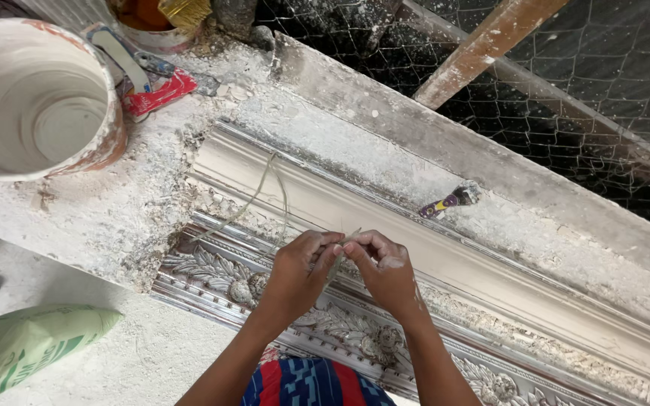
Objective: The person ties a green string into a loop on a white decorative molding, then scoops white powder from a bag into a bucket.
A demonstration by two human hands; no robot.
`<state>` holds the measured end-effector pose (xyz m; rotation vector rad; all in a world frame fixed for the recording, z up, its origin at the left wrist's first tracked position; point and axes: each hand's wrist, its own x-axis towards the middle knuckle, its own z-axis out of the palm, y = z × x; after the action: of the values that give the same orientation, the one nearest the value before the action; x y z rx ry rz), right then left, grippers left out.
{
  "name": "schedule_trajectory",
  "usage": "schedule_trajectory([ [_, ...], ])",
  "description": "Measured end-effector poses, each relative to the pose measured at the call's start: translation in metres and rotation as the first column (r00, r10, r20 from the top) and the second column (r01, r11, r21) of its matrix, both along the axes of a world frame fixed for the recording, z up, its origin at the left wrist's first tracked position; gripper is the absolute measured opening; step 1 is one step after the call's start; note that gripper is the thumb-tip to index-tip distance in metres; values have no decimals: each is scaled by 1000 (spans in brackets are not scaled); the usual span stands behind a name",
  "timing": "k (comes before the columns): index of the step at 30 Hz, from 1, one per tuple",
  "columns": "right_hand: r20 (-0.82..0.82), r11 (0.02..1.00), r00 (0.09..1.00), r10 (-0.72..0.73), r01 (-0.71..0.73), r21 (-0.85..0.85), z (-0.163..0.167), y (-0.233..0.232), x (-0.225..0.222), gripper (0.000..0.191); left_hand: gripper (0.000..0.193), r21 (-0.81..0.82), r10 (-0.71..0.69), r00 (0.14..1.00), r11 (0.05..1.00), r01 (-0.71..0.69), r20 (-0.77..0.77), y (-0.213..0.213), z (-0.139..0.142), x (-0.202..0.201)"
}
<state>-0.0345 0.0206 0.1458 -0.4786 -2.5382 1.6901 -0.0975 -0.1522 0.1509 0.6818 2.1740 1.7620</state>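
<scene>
Pale fibre strand (265, 197): thin, limp and light, judged easily frayed. Left hand (299, 271) and right hand (385, 272) both pinch its near end above the mould (490, 278); the rest trails toward the bucket (35, 98). Best gripped near the end, between fingertips.

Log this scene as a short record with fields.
left hand: pinching a strand of fibre with the right hand
right hand: fingertips on the same strand
under hands: long ornate mould on a plaster-dusted bench
upper left: bucket, white inside
bench, right: small tool
floor, left: green sack
behind: wire mesh
</scene>
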Motion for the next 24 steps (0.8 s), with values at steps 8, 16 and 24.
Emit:
schedule_trajectory([
  [8,-28,999,1000,9,-7,48,7,-1,-5,18,15,36,106,994,994,-107,12,10,4,-1],
  [16,-208,984,977,46,-81,-162,-8,4,-8,21,11,39,120,991,992,-118,-57,13,0,-6],
  [24,-206,864,969,136,-217,-453,-24,18,-8,7,11,28,104,990,994,-101,-91,16,1,-1],
])
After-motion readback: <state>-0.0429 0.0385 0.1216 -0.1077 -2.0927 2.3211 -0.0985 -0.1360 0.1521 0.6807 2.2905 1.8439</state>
